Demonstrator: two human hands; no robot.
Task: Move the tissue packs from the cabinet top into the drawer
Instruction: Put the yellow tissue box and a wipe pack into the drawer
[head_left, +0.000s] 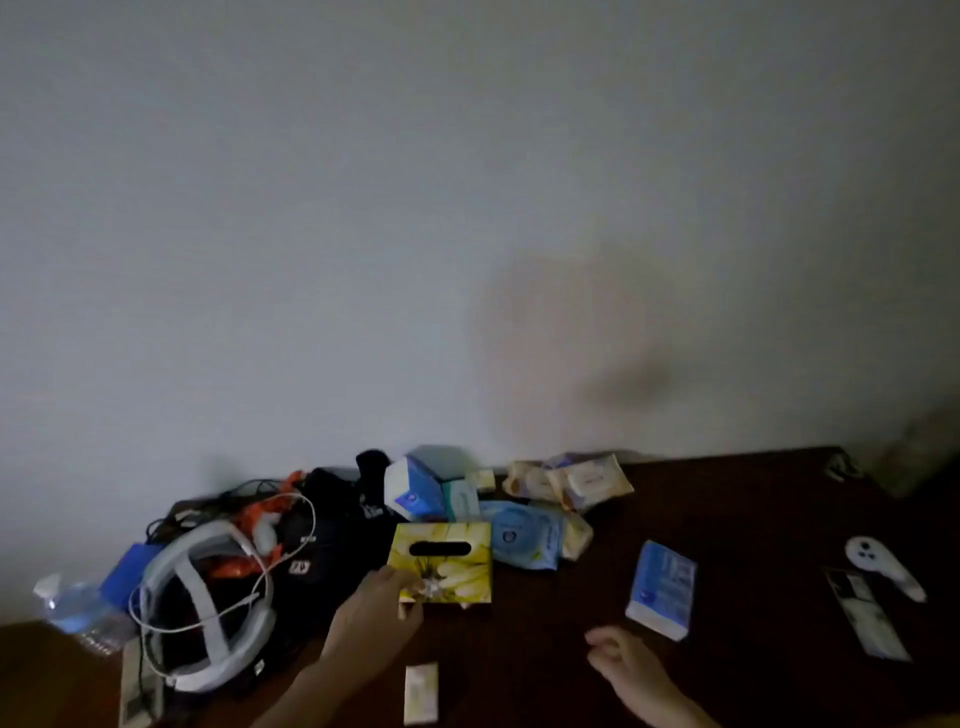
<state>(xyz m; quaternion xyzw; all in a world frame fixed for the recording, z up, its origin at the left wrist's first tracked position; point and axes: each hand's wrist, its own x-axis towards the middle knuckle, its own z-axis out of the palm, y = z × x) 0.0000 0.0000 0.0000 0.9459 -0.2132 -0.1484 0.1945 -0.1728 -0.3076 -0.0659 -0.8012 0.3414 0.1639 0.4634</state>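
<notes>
- The left hand (379, 613) reaches forward onto the near-left corner of the yellow tissue box (441, 564); its fingers touch the box's edge, but in the dim, blurred view I cannot tell whether they have closed on it.
- The right hand (623, 662) hovers loosely curled above the dark tabletop (753, 509), holding nothing.
- A blue-and-white tissue pack (661, 590) lies just ahead and to the right of the right hand, its long axis running away from the person, slightly tilted. That hand is clearly the nearer one, so it probably suits this pack.
- More packs sit further back near the wall: a blue wipes pack (524, 535) and beige wipes packs (571, 480).
- A small pale pack (421, 693) lies between the two forearms.
- The drawer is out of view.
</notes>
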